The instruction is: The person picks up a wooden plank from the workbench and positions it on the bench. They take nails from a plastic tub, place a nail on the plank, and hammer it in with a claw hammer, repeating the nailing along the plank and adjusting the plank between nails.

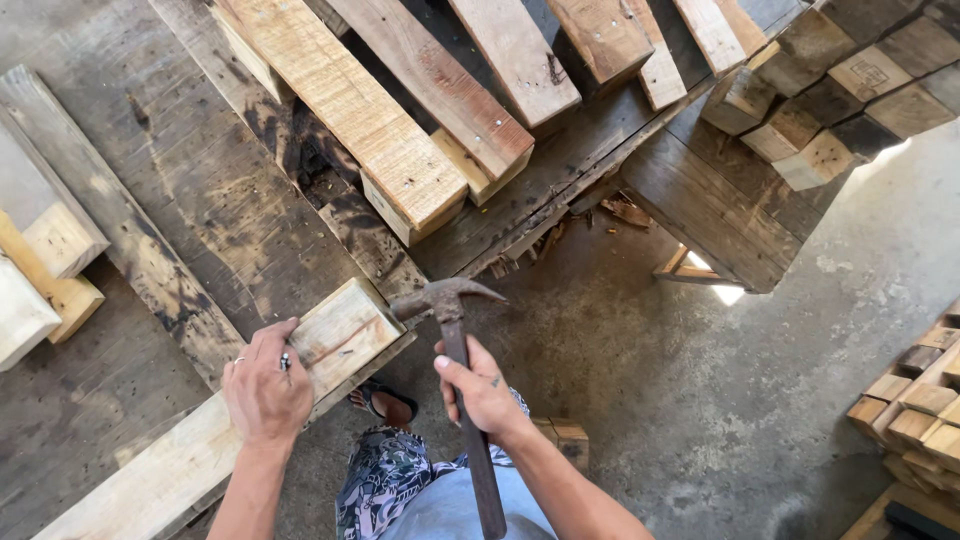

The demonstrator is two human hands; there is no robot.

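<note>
My right hand (480,390) grips the metal handle of a rusty claw hammer (447,299), whose head hangs just right of a pale wooden block (345,332). My left hand (264,385) rests on the near-left edge of that block and pinches a small dark nail between its fingers. The block sits on the end of a long pale plank (150,480) lying on a dark, stained wooden bench (190,190).
Several thick timber beams (380,130) lie across the bench's far side. Small wood blocks are stacked at the upper right (830,90), at the left edge (50,250) and at the lower right (920,410). Below is a concrete floor (700,400) and my sandalled foot (385,405).
</note>
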